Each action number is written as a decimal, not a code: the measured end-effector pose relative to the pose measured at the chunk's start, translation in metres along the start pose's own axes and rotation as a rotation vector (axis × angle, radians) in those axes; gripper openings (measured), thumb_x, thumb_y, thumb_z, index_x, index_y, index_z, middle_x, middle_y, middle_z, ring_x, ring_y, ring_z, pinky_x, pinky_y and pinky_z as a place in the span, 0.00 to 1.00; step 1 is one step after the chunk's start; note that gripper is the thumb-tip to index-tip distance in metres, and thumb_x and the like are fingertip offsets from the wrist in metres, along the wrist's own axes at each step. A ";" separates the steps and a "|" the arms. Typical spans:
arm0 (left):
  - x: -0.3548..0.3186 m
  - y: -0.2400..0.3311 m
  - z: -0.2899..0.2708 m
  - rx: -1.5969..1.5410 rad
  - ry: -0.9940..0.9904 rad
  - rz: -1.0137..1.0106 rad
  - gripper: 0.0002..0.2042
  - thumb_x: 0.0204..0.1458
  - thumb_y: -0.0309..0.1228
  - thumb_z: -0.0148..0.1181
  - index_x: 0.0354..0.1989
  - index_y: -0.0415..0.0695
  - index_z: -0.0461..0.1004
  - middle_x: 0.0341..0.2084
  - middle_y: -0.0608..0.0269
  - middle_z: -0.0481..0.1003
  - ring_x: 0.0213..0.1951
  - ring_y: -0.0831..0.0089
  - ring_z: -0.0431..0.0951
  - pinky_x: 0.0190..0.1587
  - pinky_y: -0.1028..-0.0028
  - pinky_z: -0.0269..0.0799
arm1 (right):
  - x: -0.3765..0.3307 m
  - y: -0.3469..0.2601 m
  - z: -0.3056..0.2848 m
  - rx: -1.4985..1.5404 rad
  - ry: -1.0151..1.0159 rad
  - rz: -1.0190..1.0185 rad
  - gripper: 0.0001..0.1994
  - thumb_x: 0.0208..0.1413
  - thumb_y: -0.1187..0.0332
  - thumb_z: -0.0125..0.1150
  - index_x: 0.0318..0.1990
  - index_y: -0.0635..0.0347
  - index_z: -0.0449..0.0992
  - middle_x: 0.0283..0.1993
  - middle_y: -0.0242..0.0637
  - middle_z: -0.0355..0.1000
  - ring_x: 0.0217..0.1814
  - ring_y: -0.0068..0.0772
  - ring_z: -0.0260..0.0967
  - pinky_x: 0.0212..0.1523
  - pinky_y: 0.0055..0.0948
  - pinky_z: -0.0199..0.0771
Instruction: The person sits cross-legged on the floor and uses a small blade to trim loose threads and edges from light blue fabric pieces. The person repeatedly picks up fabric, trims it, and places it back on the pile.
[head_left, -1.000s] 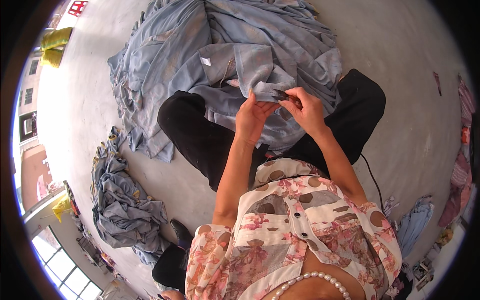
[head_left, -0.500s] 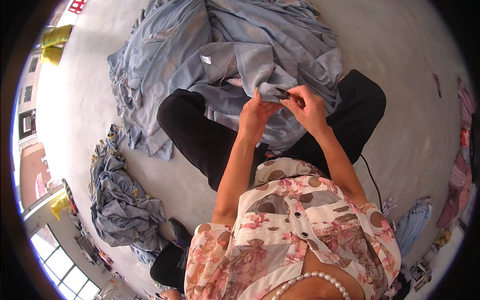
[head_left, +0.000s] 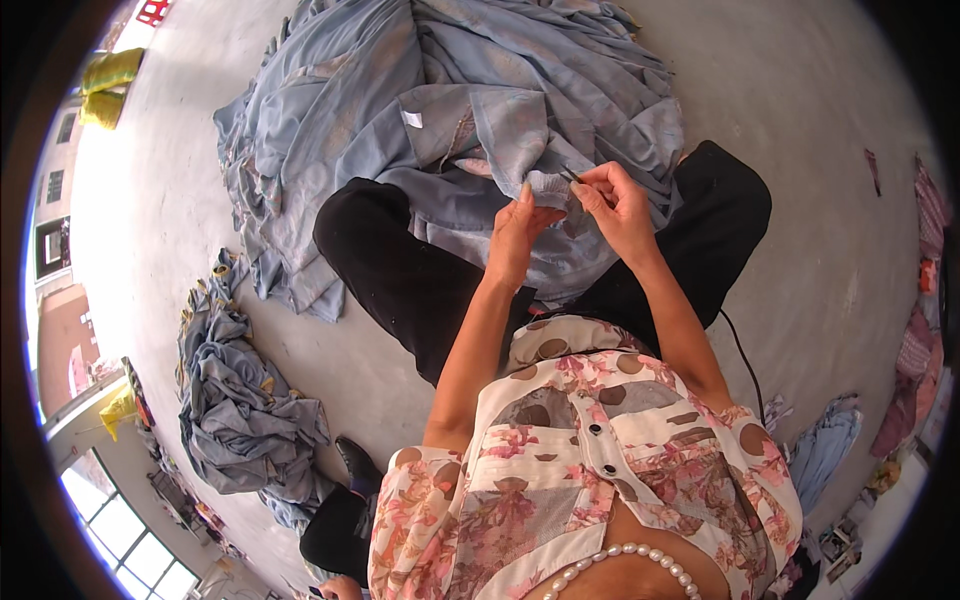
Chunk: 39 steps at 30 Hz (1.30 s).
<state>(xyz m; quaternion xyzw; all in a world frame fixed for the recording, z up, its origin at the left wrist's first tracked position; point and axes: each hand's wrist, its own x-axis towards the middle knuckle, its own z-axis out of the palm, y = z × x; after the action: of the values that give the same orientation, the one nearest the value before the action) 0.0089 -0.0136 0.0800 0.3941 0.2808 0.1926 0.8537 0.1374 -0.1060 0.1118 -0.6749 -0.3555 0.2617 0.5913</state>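
My left hand [head_left: 518, 235] pinches a gathered edge of blue-grey cloth [head_left: 548, 186] between thumb and fingers, above my lap. Just right of it, my right hand [head_left: 618, 210] is closed on small dark thread snips [head_left: 570, 174], whose tips point up and left beside the gathered edge. Most of the snips' body is hidden inside my fingers. The held cloth runs into a wide heap of the same blue-grey fabric [head_left: 360, 90], spread before me and partly between my black-trousered legs. On the heap shows a small white label [head_left: 412, 120].
On the left lies a smaller pile of blue-grey garments [head_left: 245, 410]. Next to it are another person's dark shoe [head_left: 357, 464] and hand [head_left: 343, 588]. A black cord [head_left: 742, 355] runs along the floor at right. Light-blue [head_left: 826, 450] and pink cloth [head_left: 915, 370] lie farther right.
My hands have moved slightly apart. My right hand has shifted a little up and right with the snips, now showing their tips; my left hand has moved slightly right along the cloth.
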 end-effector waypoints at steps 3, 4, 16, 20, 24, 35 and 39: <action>0.001 -0.010 -0.012 0.138 0.014 0.046 0.21 0.59 0.41 0.42 0.44 0.32 0.70 0.38 0.53 0.74 0.41 0.68 0.74 0.51 0.69 0.66 | -0.003 -0.001 -0.007 -0.047 -0.090 0.033 0.11 0.53 0.67 0.61 0.31 0.65 0.68 0.22 0.32 0.70 0.23 0.16 0.65 0.24 0.18 0.64; 0.000 -0.008 -0.012 0.272 0.000 0.089 0.20 0.59 0.40 0.42 0.41 0.32 0.70 0.35 0.56 0.74 0.39 0.70 0.72 0.47 0.72 0.65 | -0.004 -0.002 -0.008 -0.077 -0.116 0.042 0.11 0.53 0.67 0.61 0.31 0.65 0.68 0.22 0.33 0.70 0.23 0.16 0.66 0.23 0.18 0.64; -0.009 0.015 0.007 0.615 -0.016 0.260 0.20 0.60 0.42 0.41 0.31 0.34 0.67 0.21 0.70 0.60 0.28 0.80 0.56 0.30 0.77 0.55 | -0.008 -0.002 -0.009 -0.139 -0.138 -0.022 0.11 0.51 0.67 0.63 0.31 0.64 0.68 0.22 0.36 0.72 0.23 0.22 0.69 0.24 0.22 0.67; -0.006 0.006 0.004 0.725 -0.064 0.357 0.21 0.61 0.42 0.40 0.42 0.33 0.68 0.30 0.59 0.69 0.35 0.73 0.66 0.39 0.74 0.61 | -0.006 0.001 -0.004 -0.193 -0.153 -0.038 0.11 0.51 0.67 0.63 0.31 0.64 0.68 0.22 0.35 0.72 0.22 0.22 0.69 0.23 0.22 0.67; -0.004 0.010 0.004 0.949 -0.086 0.463 0.20 0.61 0.39 0.39 0.51 0.35 0.66 0.46 0.46 0.69 0.51 0.56 0.68 0.53 0.67 0.60 | -0.004 -0.004 -0.006 -0.153 -0.074 -0.001 0.11 0.51 0.67 0.63 0.30 0.63 0.68 0.21 0.35 0.71 0.20 0.23 0.68 0.23 0.22 0.66; 0.004 0.011 0.002 1.329 -0.182 0.768 0.13 0.57 0.30 0.42 0.46 0.37 0.68 0.45 0.47 0.69 0.54 0.48 0.63 0.60 0.55 0.51 | -0.004 -0.001 -0.005 -0.226 -0.161 0.001 0.12 0.50 0.67 0.63 0.29 0.64 0.67 0.20 0.38 0.71 0.19 0.26 0.68 0.22 0.24 0.65; 0.004 0.011 0.002 1.397 -0.183 0.786 0.12 0.54 0.27 0.44 0.44 0.36 0.68 0.43 0.48 0.69 0.52 0.50 0.65 0.60 0.53 0.49 | -0.004 0.000 -0.009 -0.210 -0.197 0.079 0.11 0.51 0.68 0.63 0.28 0.64 0.68 0.20 0.36 0.71 0.19 0.21 0.66 0.21 0.22 0.64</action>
<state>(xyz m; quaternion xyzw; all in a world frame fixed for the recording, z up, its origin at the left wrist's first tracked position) 0.0118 -0.0060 0.0888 0.9208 0.1062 0.2258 0.2997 0.1414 -0.1145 0.1131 -0.7174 -0.4106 0.3111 0.4690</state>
